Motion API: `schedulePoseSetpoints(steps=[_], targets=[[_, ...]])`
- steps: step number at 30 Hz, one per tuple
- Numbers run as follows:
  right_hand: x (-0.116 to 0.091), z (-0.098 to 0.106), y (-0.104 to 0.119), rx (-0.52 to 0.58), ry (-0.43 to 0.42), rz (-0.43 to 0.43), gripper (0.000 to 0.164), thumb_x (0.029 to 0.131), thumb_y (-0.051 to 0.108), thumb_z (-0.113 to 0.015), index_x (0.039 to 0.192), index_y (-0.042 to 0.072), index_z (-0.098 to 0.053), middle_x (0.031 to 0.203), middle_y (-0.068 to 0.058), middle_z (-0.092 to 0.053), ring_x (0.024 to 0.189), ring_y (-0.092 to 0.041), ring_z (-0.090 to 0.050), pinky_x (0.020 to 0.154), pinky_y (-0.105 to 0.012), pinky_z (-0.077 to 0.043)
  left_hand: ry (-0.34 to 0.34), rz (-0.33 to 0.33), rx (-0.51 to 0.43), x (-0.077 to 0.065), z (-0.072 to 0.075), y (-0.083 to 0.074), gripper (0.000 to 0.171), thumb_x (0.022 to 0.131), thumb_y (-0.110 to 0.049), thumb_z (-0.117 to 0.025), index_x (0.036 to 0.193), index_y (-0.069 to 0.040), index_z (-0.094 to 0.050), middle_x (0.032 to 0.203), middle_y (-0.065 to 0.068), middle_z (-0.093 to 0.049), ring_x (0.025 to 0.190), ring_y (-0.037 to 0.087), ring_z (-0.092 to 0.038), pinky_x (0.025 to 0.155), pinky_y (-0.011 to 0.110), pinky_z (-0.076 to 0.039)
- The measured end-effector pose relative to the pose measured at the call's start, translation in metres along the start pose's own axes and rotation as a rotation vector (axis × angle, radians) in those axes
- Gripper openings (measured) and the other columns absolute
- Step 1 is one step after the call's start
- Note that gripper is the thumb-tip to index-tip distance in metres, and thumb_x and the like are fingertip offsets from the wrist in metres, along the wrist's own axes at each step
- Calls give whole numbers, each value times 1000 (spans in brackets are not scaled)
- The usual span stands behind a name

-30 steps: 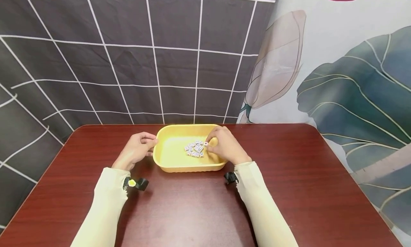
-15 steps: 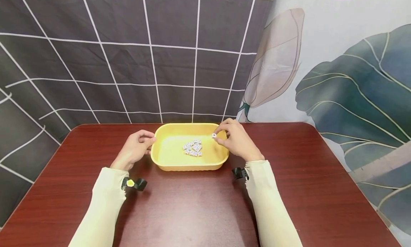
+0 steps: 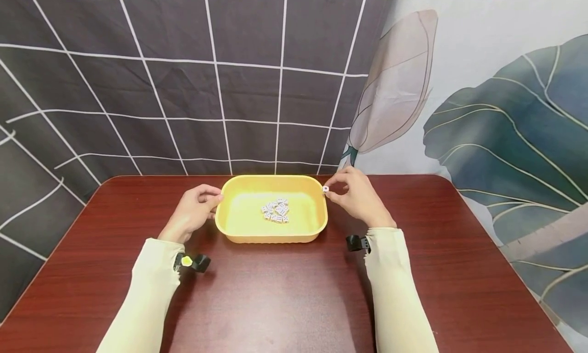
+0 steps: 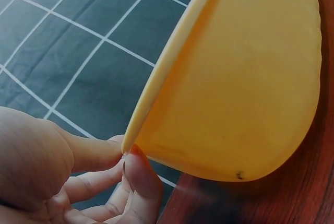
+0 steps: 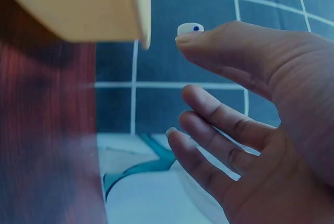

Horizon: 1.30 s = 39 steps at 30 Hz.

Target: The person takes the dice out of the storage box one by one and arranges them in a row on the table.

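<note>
A yellow tray [image 3: 271,238] stands near the table's far edge, with a cluster of several white dice [image 3: 276,210] on its floor. My left hand [image 3: 192,212] pinches the tray's left rim between thumb and fingers; the left wrist view shows this grip on the rim [image 4: 151,88] closely. Just outside the tray's right rim, my right hand [image 3: 360,197] pinches one white die [image 3: 325,188] between thumb and forefinger. In the right wrist view this die [image 5: 190,28] shows a blue dot and is apart from the tray wall [image 5: 104,4]; the other fingers are spread below.
The dark red wooden table [image 3: 275,292] extends around the tray. Behind it hangs a grey cloth with white grid lines [image 3: 252,87]; a leaf-patterned cloth [image 3: 496,123] hangs at the right. A black wrist strap [image 3: 193,262] sits on the left sleeve.
My right hand has lifted one die from beside the cluster and carried it right, past the tray's right rim. My left hand has stayed at the left rim.
</note>
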State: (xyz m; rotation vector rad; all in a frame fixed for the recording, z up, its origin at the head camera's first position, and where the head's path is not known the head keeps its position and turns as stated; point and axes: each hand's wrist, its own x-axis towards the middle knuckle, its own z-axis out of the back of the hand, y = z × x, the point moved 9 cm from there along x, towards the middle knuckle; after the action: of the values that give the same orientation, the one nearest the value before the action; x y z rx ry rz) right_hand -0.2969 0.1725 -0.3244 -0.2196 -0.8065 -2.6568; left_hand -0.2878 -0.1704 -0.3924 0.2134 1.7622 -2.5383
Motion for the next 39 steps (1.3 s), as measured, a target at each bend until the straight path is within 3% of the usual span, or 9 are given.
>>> schedulePoseSetpoints(steps=[13,22,29,39], targets=[[-4,-13,-44,-48,63,-56,9,86,13,-78,95,11,-80,100,-11,-72,105,-31,-59,96,-49,-45,2,8,-6,1,-1,5,35,103,-15,-59,131,6,-55,110,19,-68,76,8,-61,68,20,-57],[-7,-26,-65,-39,107,-104,7,86,10,-77,93,11,-81,102,-13,-71,109,-34,-59,101,-51,-44,14,-8,0,2,-2,2,35,104,-13,-58,132,7,-53,116,25,-65,76,8,-60,68,19,-56],[-10,-35,-71,-27,140,-136,7,86,8,-77,91,11,-82,103,-13,-71,111,-35,-57,103,-52,-43,14,-4,5,2,-2,2,35,104,-13,-58,132,7,-52,115,25,-65,76,8,-60,68,19,-57],[-10,-34,-71,-25,132,-135,9,83,7,-79,91,10,-82,102,-13,-72,110,-33,-58,101,-50,-45,16,-1,7,2,-2,2,36,104,-14,-57,133,7,-52,116,24,-65,77,8,-60,68,19,-57]])
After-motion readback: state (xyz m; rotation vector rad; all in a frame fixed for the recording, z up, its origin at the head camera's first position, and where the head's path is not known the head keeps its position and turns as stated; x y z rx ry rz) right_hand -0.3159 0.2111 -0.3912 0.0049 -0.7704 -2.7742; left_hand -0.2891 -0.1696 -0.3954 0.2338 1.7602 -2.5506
